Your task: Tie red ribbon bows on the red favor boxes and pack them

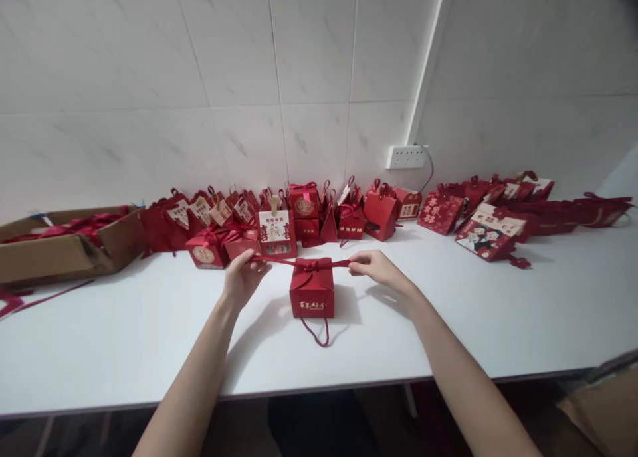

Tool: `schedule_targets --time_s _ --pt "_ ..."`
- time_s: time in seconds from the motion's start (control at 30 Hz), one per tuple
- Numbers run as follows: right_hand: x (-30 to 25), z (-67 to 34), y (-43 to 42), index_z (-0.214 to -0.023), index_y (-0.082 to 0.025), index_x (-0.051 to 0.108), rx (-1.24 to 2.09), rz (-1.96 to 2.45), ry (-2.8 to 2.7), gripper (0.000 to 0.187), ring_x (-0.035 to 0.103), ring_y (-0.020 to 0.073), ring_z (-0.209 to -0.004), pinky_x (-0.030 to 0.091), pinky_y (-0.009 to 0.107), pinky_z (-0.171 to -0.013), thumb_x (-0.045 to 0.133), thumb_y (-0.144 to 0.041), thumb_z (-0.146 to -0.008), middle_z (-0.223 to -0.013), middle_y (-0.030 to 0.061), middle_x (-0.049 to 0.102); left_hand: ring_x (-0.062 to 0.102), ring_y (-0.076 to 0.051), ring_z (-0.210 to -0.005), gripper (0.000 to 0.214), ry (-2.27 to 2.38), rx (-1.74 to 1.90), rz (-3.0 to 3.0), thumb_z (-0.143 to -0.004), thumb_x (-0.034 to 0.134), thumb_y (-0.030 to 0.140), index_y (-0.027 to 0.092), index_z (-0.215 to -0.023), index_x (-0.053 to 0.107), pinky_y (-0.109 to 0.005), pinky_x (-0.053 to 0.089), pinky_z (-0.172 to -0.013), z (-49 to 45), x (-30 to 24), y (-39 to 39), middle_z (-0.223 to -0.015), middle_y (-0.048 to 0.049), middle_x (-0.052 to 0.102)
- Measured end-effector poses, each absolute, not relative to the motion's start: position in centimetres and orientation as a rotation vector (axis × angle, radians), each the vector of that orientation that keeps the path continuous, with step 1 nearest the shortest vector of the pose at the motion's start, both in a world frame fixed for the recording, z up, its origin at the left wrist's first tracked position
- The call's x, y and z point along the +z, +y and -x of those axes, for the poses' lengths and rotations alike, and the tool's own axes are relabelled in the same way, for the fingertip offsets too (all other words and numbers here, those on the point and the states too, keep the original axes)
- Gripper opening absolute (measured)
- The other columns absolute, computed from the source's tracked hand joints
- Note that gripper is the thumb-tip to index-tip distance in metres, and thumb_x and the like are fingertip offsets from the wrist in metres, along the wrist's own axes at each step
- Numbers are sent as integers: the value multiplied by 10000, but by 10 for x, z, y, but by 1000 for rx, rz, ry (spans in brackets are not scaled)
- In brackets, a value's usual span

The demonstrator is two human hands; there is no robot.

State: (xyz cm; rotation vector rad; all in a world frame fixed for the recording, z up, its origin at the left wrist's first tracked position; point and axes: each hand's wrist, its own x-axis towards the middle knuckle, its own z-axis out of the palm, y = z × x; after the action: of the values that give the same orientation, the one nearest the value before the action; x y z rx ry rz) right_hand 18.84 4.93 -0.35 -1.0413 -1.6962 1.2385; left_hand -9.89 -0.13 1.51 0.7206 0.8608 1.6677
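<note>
A small red gift box (312,297) with gold lettering stands upright on the white table (379,344). Its cord handle (319,337) droops down the front. Across the top runs a red ribbon (284,262), knotted at the middle and stretched out to both sides. My left hand (244,276) pinches the ribbon's left end between thumb and finger. On the other side, my right hand (375,267) grips the right end. Both hands are raised slightly above the table, apart from the box itself.
Behind the box, several finished-looking red gift boxes (276,234) line the wall. More boxes (491,234) stand at the right. At the left is an open cardboard carton (60,264) with red ribbons inside. A power strip (407,157) is fixed to the wall.
</note>
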Motion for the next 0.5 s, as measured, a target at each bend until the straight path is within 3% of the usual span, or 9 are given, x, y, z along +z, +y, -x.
schedule_targets --time_s 0.27,0.5 --pt "8 -228 51 -649 -187 557 1007 1079 -1387 161 575 142 -622 498 304 -613 647 -306 -590 -612 -11 569 481 -80 -434 206 933 1773 -637 -641 594 167 172 -546 411 -234 498 -569 150 24 -22 -402 71 409" --pt "40 -232 40 -643 -201 529 977 976 -1267 145 551 149 -657 469 327 -700 600 -302 -568 -634 0 552 478 -82 -417 105 930 1784 -691 -643 553 118 162 -574 487 -247 509 -571 159 49 -32 -403 59 440"
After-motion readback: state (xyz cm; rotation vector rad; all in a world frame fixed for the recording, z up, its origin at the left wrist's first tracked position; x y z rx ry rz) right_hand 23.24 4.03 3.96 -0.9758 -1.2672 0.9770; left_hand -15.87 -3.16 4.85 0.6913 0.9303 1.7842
